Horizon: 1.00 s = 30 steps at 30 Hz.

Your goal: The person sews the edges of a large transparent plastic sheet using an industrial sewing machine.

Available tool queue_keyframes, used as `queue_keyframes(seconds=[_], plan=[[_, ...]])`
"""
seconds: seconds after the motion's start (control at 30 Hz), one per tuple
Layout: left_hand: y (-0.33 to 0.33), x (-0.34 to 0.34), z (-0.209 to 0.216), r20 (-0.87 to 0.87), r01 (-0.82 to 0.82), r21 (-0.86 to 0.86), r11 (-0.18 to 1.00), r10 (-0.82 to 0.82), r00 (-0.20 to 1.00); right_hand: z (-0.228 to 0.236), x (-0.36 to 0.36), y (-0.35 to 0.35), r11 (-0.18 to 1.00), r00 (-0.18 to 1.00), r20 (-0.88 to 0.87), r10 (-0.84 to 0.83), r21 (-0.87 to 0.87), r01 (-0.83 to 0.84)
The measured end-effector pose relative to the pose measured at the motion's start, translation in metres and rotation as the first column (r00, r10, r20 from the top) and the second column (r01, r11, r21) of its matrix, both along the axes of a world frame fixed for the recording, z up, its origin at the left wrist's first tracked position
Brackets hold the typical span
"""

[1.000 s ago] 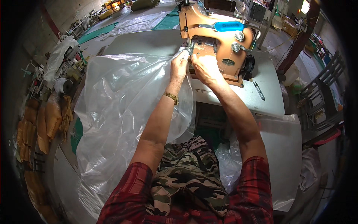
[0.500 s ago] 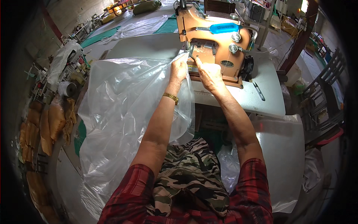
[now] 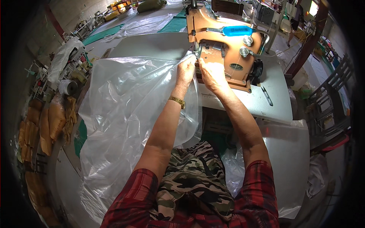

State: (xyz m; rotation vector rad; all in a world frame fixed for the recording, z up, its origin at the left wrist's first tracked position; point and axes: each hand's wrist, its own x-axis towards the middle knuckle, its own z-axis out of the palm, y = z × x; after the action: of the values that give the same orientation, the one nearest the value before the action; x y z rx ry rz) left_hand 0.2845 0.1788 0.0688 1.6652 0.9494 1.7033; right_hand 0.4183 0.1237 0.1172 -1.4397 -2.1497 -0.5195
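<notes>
A large translucent plastic sheet spreads over the left of the sewing table and hangs toward my lap. Its far right corner is gathered in my left hand, whose fingers pinch it just in front of the needle area of an orange-brown sewing machine. My right hand is closed beside it under the bright lamp light, fingertips by the presser foot. What those fingertips grip, if anything, is too small and overexposed to make out. A gold-coloured watch is on my left wrist.
Thread snips lie on the table right of the machine. Another plastic sheet hangs below the table at right. A dark chair stands farther right. Brown rolled pieces and a white roll sit at left.
The machine and table appear slightly farther right and lower in view. My right fingers have drawn in near the presser foot. My left hand still pinches the sheet.
</notes>
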Motion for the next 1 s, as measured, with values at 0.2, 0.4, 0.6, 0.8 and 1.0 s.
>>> queue_keyframes(seconds=[0.2, 0.4, 0.6, 0.8, 1.0], plan=[[-0.002, -0.004, 0.002, -0.049, -0.039, 0.05, 0.998, 0.042, 0.998, -0.001, 0.021, -0.012, 0.996, 0.997, 0.081, 0.007, 0.093, -0.014], [-0.006, 0.0, 0.007, -0.022, -0.049, 0.098, 0.994, 0.052, 0.998, 0.006, 0.021, -0.012, 0.999, 0.989, 0.145, -0.02, 0.039, 0.015], [-0.015, -0.004, 0.019, -0.218, -0.14, -0.025, 0.99, 0.131, 0.967, 0.01, 0.017, -0.007, 0.996, 0.987, 0.16, 0.028, 0.078, -0.041], [-0.037, -0.006, 0.043, -0.655, -0.195, 0.088, 0.977, 0.204, 0.728, 0.017, 0.011, -0.007, 0.999, 0.969, 0.245, -0.028, 0.029, 0.022], [-0.034, -0.006, 0.037, -0.58, -0.235, 0.139, 0.962, 0.271, 0.768, 0.019, 0.027, -0.019, 0.996, 0.994, 0.091, 0.053, 0.073, -0.06]])
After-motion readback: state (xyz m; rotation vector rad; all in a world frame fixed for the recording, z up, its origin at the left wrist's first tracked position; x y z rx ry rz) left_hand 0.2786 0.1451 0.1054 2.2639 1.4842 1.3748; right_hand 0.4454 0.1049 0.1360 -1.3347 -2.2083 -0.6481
